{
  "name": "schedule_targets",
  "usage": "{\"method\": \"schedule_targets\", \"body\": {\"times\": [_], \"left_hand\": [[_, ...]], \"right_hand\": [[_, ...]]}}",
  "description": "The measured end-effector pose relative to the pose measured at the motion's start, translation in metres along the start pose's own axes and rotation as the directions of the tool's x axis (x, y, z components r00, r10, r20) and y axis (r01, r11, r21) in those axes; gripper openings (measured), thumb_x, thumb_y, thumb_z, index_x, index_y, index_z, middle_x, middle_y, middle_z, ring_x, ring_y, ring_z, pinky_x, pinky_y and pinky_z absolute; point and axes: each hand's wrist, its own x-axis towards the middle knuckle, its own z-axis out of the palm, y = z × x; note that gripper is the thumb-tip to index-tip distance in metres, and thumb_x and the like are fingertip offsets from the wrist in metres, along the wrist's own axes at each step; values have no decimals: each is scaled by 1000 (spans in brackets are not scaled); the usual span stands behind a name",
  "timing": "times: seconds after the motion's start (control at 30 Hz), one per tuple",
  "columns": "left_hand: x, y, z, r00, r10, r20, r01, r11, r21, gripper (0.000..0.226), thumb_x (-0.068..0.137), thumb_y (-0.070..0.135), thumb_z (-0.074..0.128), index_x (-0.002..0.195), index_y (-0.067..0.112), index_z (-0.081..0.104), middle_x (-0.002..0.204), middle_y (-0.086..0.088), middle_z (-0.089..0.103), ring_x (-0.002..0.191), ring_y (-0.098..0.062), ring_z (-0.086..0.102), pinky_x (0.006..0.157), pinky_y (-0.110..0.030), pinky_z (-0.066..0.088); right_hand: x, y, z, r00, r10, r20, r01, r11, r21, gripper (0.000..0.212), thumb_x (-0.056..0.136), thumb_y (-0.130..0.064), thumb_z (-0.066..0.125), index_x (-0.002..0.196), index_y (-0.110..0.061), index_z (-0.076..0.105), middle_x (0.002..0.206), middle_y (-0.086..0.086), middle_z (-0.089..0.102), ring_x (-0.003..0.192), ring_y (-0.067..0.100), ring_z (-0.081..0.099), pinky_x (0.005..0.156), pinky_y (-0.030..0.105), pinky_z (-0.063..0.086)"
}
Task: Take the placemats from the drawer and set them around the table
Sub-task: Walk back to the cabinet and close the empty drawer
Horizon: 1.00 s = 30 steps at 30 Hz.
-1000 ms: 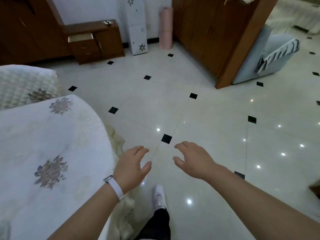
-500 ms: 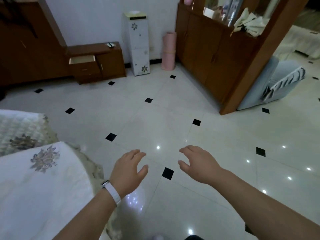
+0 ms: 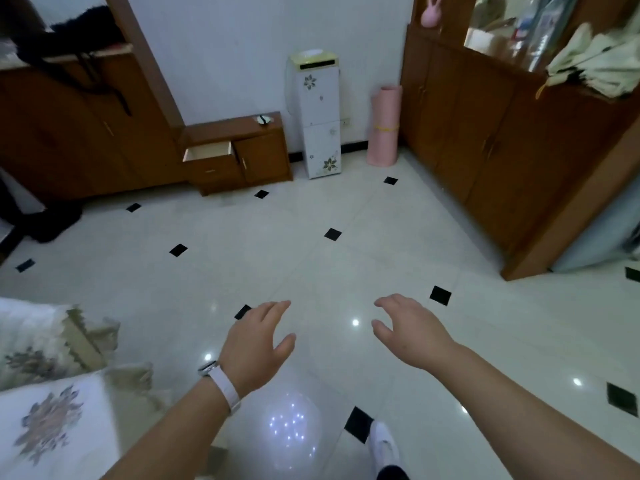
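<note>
1. Left hand (image 3: 254, 344) and right hand (image 3: 408, 332) hang over the floor (image 3: 311, 254), fingers loosely spread, holding nothing.
2. Drawer (image 3: 211, 166) at 11 o'clock stands pulled out; its contents are hidden from this angle.
3. Table (image 3: 52, 427) at 8 o'clock is cut off by the frame's edge.

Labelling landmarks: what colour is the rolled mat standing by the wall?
The rolled mat is pink, with a yellow band round it; head view.
</note>
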Motion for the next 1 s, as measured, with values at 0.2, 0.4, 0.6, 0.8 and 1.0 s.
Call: {"method": "schedule_targets", "body": {"times": [0.2,0.4,0.6,0.8,1.0], "left_hand": [[105,31,-2,997,-55,-57,57,998,33,54,86,36,64,135,15,57,131,-7,62,114,-29,61,95,-43,49],[160,15,-5,989,-135,-67,138,989,44,52,86,31,71,134,13,59,132,-8,62,120,-29,58,100,-42,47],[219,-43,-12,964,-243,-106,246,969,17,53,85,33,68,133,12,60,133,-12,61,121,-31,58,99,-44,48],[300,-136,1,962,-260,-81,261,965,1,57,82,38,60,131,10,61,130,-14,63,118,-34,60,97,-45,49],[378,-232,-20,959,-277,-53,274,960,-58,56,88,38,64,139,15,54,140,-9,56,128,-29,52,105,-40,41]], "right_hand": [[118,43,-58,987,-154,36,157,986,-64,49,98,-45,43,142,-24,45,144,-6,47,130,18,43,105,35,37],[203,46,-88,977,-212,34,214,974,-70,49,97,-46,44,141,-24,46,143,-6,48,129,18,45,104,36,39],[291,15,-78,958,-268,99,277,957,-86,49,98,-45,43,142,-23,45,143,-6,47,128,18,44,103,34,38],[400,-31,-53,944,-290,159,312,940,-135,49,98,-45,44,142,-22,46,143,-5,47,128,19,44,103,34,38],[519,-94,-52,946,-270,178,302,936,-184,48,98,-45,46,140,-23,48,140,-7,50,125,17,47,98,31,41]]}}
